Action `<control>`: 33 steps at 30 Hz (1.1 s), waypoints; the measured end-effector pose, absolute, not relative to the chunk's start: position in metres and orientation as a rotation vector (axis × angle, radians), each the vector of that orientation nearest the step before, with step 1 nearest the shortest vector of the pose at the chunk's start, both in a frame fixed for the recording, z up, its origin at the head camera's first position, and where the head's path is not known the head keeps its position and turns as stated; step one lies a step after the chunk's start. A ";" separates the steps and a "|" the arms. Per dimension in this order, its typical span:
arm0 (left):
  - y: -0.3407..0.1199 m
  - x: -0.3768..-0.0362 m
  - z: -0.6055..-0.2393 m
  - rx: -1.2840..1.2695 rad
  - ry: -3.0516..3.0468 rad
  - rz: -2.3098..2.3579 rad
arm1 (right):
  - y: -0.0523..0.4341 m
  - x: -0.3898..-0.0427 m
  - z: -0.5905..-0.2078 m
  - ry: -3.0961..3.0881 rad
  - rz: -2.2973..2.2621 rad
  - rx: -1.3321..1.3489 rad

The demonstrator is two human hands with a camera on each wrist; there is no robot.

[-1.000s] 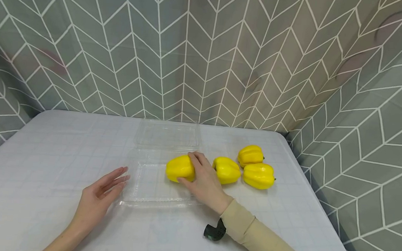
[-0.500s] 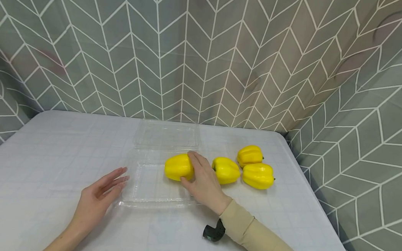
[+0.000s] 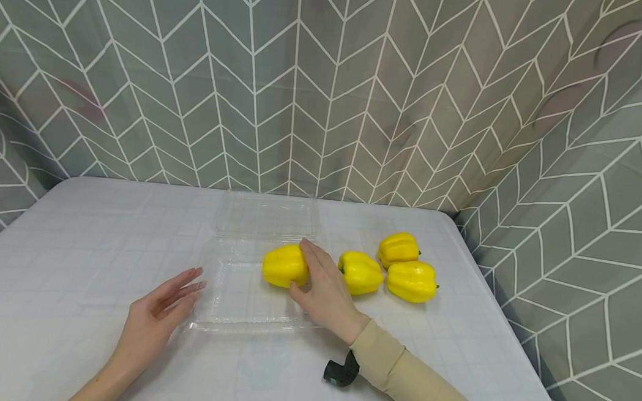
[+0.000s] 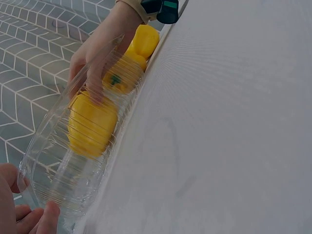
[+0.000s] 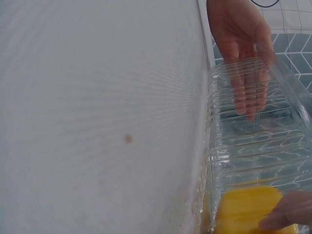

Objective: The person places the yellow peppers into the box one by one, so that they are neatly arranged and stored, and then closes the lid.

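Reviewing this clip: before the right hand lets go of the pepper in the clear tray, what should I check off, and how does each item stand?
1. Pepper inside the clear tray: ok.
2. Right hand holds that pepper: ok.
3. Pepper resting on the tray floor: cannot tell.
4. Left hand open at the tray's left edge: ok.
5. Lid lies open behind: ok.
6. Three other peppers outside the tray, to its right: ok.

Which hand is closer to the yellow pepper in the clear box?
The right hand. Its fingers curl round the pepper in the clear box. The left hand rests open beside the box's left edge, away from the pepper.
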State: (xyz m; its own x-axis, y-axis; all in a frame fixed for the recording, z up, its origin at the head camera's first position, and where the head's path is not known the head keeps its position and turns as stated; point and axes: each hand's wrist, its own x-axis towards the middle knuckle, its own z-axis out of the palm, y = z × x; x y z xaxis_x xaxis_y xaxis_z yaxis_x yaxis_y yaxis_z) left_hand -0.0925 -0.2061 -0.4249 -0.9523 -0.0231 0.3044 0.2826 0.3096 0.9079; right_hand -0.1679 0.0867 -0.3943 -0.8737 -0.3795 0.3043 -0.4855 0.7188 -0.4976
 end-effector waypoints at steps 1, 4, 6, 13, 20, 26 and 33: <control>-0.206 -0.093 -0.425 -0.236 -2.319 -1.689 | 0.087 -0.168 -0.394 -2.743 0.871 0.697; -0.206 -0.093 -0.425 -0.236 -2.317 -1.689 | 0.087 -0.168 -0.395 -2.737 0.873 0.703; -0.206 -0.093 -0.426 -0.236 -2.318 -1.684 | 0.087 -0.168 -0.395 -2.736 0.871 0.704; -0.207 -0.092 -0.426 -0.231 -2.317 -1.679 | 0.088 -0.168 -0.394 -2.736 0.923 0.693; -0.206 -0.092 -0.426 -0.230 -2.324 -1.681 | 0.092 -0.169 -0.388 -2.761 0.978 0.714; -0.206 -0.093 -0.426 -0.216 -2.330 -1.672 | 0.097 -0.173 -0.382 -2.774 1.007 0.769; -0.207 -0.092 -0.425 -0.222 -2.315 -1.686 | 0.102 -0.176 -0.376 -2.789 0.988 0.814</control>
